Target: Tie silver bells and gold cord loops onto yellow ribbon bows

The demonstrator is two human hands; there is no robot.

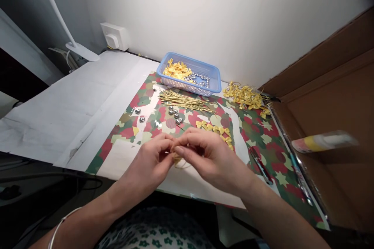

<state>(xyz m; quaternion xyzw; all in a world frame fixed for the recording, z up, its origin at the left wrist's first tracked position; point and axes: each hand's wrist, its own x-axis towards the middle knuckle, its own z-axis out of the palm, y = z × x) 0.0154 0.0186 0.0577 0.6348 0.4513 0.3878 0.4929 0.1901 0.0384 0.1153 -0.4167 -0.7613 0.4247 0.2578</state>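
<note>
My left hand and my right hand meet above the front of the table, fingertips pinched together. Between them is a small yellow bow, mostly hidden by the fingers, and a thin yellow cord loops out below it. Just beyond my right hand lie several yellow ribbon bows in a curved row. Past my fingertips sits a cluster of small silver bells, with a couple more silver pieces to the left. A bundle of yellow-gold cords is spread behind the bells.
A blue basket against the wall holds yellow bows and silver beads. Finished-looking bow pieces are piled at its right. Scissors or tweezers lie right of my hand. A glue bottle leans near the cardboard box. A lamp stands left.
</note>
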